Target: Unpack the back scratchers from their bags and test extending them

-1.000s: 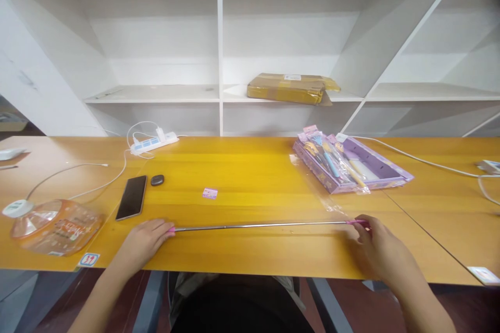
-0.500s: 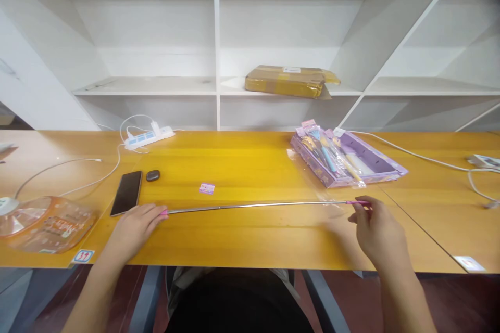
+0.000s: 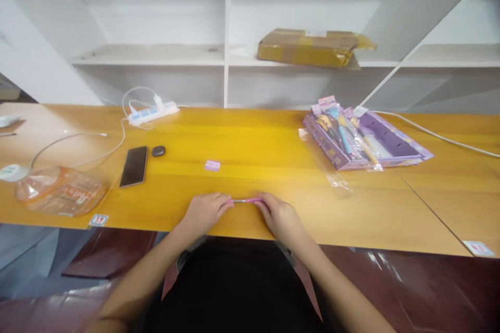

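A thin telescopic rod [image 3: 242, 201] with pink ends and a short stretch of silver metal between them lies level above the front part of the table. My left hand [image 3: 207, 212] is closed on its left pink end. The right pink end is pinched in my right hand [image 3: 279, 216]. Both hands are near each other in front of my body, and the fingers cover most of the two ends. Beyond them on the table lies a small pink and purple card [image 3: 212, 166].
To the right, an open purple box [image 3: 402, 156] holds several wrapped, long-handled items [image 3: 344, 135]. On the left are a phone [image 3: 134, 166], a small black case [image 3: 158, 151], a large bottle [image 3: 62, 191] and a power strip [image 3: 154, 113]. A taped carton [image 3: 308, 49] rests on the shelf behind.
My hands have come together from far apart, and the rod has shortened from a long silver span to a short one. The view has tilted down.
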A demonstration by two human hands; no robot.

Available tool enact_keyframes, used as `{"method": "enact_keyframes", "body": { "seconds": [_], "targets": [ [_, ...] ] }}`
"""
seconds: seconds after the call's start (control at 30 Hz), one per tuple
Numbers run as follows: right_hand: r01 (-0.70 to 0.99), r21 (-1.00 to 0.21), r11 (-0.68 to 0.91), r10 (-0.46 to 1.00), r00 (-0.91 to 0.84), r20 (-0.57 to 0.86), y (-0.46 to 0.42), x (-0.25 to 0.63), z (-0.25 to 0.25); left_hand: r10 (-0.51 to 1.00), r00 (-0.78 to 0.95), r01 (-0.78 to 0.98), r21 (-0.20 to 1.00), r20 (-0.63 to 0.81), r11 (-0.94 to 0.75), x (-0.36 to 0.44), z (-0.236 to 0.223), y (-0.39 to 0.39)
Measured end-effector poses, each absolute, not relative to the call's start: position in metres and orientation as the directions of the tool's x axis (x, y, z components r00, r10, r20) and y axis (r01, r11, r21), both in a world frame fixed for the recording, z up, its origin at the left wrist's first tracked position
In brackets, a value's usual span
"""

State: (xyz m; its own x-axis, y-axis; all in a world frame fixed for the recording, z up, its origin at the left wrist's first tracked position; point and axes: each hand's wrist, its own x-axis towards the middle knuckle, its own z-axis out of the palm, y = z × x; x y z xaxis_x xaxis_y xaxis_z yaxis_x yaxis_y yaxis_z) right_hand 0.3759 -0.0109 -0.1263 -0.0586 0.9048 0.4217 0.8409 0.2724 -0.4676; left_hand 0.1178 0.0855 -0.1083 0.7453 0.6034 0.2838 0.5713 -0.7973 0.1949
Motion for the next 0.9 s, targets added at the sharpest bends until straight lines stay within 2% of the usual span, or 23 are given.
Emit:
{"method": "enact_keyframes", "body": {
  "seconds": [0.17,0.4,0.63,0.9],
  "targets": [
    [0.803,-0.569,0.176,0.963,-0.019,0.27,-0.012,0.378,-0.125,0.638,0.743,0.584,0.267,0.204,-0.766,0.114,-0.112,0.092],
    [0.739,-0.658,0.145,0.977,-0.003,0.212,-0.014,0.378,-0.12,0.614,0.761,0.539,0.321,0.21,-0.779,0.114,-0.107,0.089],
    [0.699,-0.694,0.174,0.974,-0.017,0.227,-0.011,0.38,-0.124,0.596,0.78,0.548,0.25,0.192,-0.798,0.113,-0.113,0.091],
    [0.674,-0.722,0.153,0.984,-0.036,0.176,-0.013,0.377,-0.111,0.604,0.791,0.583,0.175,0.101,-0.793,0.123,-0.102,0.088]
  ]
}}
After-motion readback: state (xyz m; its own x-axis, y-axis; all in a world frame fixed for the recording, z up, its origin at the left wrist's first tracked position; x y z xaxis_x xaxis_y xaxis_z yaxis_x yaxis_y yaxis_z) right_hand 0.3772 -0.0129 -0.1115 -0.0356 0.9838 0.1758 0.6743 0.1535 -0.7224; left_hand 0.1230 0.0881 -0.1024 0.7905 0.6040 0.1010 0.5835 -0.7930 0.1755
